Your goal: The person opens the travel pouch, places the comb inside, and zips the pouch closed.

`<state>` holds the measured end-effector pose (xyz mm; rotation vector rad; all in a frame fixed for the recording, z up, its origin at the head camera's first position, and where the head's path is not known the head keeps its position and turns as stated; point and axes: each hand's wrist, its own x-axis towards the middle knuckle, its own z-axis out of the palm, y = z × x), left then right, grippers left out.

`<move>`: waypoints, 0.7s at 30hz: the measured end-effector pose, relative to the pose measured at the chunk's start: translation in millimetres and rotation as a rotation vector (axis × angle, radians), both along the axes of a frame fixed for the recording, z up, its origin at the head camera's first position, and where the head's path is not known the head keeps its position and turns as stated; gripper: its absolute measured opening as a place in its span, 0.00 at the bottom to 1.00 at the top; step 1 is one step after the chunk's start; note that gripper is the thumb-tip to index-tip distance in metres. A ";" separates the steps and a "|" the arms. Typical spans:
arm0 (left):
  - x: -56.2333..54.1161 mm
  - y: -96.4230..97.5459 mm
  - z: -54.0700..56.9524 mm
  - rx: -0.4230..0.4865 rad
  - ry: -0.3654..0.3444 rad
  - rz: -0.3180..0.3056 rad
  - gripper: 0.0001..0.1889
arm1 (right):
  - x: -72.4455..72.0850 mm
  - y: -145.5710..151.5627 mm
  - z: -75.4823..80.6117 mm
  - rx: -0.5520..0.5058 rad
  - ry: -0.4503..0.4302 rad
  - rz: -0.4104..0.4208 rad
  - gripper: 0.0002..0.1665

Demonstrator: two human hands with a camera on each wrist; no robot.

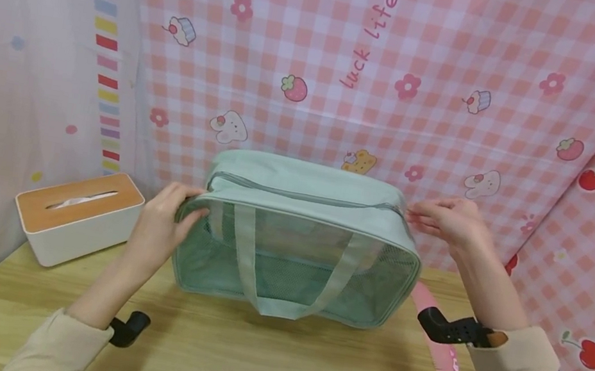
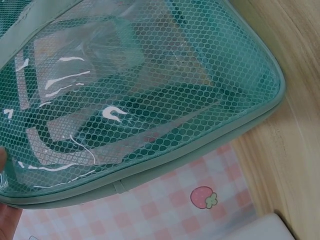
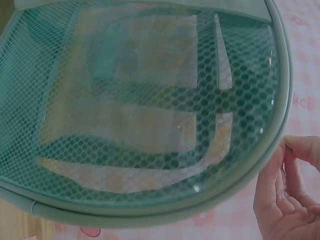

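Observation:
A mint-green bag (image 1: 310, 181) with see-through mesh sides stands upright on the wooden table, its strap handle (image 1: 247, 242) hanging down the front. My left hand (image 1: 161, 216) grips its upper left corner, thumb on the front edge and fingers over the top. At the far right end of the zipper (image 1: 301, 196), my right hand (image 1: 452, 223) pinches a tiny zipper pull (image 3: 288, 146) between thumb and forefinger. Most of that pull is hidden by the fingertips. Through the mesh, clear plastic panels show, with no distinct object visible inside.
On the left sits a white tissue box (image 1: 78, 241) with a wooden lid. A pink flat strip (image 1: 442, 357) lies on the table (image 1: 268, 369) to the right, partly behind the right wrist's black camera mount (image 1: 450, 330). Pink checked cloth (image 1: 332, 113) hangs close behind the bag.

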<state>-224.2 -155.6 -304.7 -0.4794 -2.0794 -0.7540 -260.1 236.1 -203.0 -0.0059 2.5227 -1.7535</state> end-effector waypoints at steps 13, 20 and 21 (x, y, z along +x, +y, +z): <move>-0.5 0.0 1.2 -0.002 -0.008 -0.001 0.15 | 1.1 -21.6 8.6 0.106 0.053 -0.039 0.14; 0.8 0.8 0.5 -0.002 -0.008 0.001 0.15 | 0.5 -40.3 9.1 0.097 0.056 -0.007 0.14; 0.7 0.8 0.4 -0.003 -0.007 0.000 0.15 | -0.1 -43.0 9.0 0.100 0.055 -0.008 0.14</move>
